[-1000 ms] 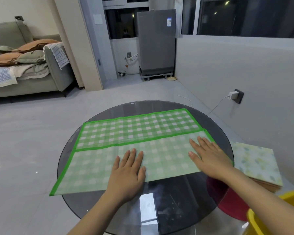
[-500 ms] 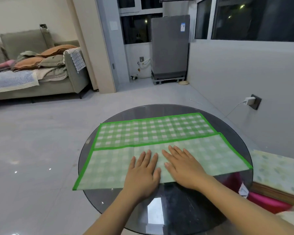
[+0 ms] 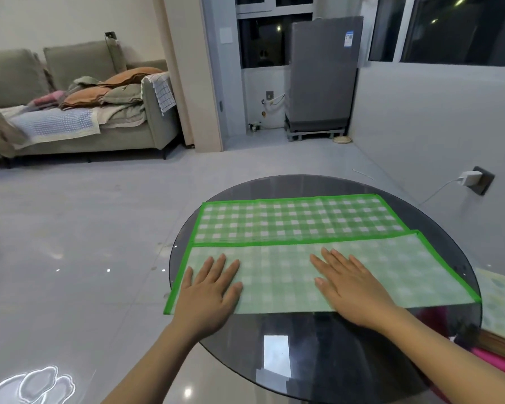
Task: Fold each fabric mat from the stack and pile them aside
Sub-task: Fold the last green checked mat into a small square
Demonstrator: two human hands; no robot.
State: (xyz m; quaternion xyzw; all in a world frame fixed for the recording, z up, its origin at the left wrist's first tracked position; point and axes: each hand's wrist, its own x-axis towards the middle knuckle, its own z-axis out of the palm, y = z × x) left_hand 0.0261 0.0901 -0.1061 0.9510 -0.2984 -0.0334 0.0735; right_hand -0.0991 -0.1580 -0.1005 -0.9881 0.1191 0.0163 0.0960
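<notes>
A green checked mat (image 3: 298, 220) lies on a round glass table (image 3: 318, 345), its near part folded over so the paler underside faces up, the fold's green edge running across the middle. Both hands rest flat on that folded flap, fingers straight and holding nothing. The left hand (image 3: 209, 293) presses the flap near its left end, thumb close to the green border. The right hand (image 3: 350, 282) lies palm down near the flap's middle, fingers spread and pointing away and to the left. The mat's left near corner reaches past the table rim. At the right edge, beside the table, a pale leaf-print mat (image 3: 499, 304) lies on top of a stack, with something pink (image 3: 496, 361) below it.
</notes>
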